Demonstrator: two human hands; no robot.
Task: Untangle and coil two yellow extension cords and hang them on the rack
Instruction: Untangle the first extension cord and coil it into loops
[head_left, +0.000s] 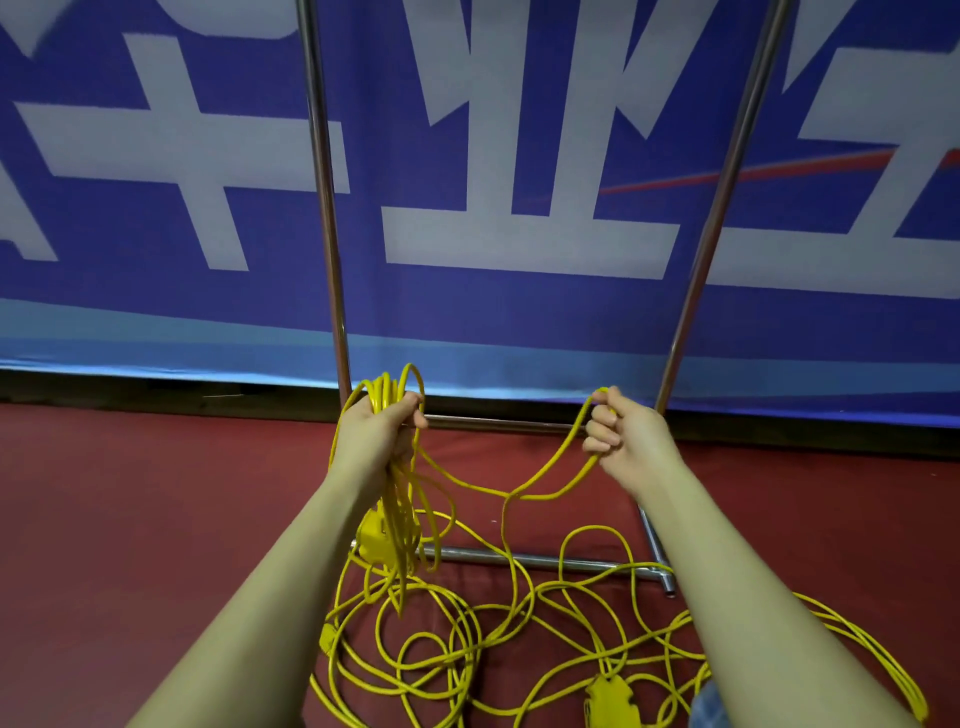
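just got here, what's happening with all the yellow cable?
A person is coiling a yellow extension cord by hand. The left hand grips a bundle of finished loops that hang down, with a yellow socket block dangling among them. The right hand pinches the next stretch of cord, which sags between the hands. Most of the cord lies in a tangled pile on the red floor. The metal rack stands right behind; nothing visibly hangs on it.
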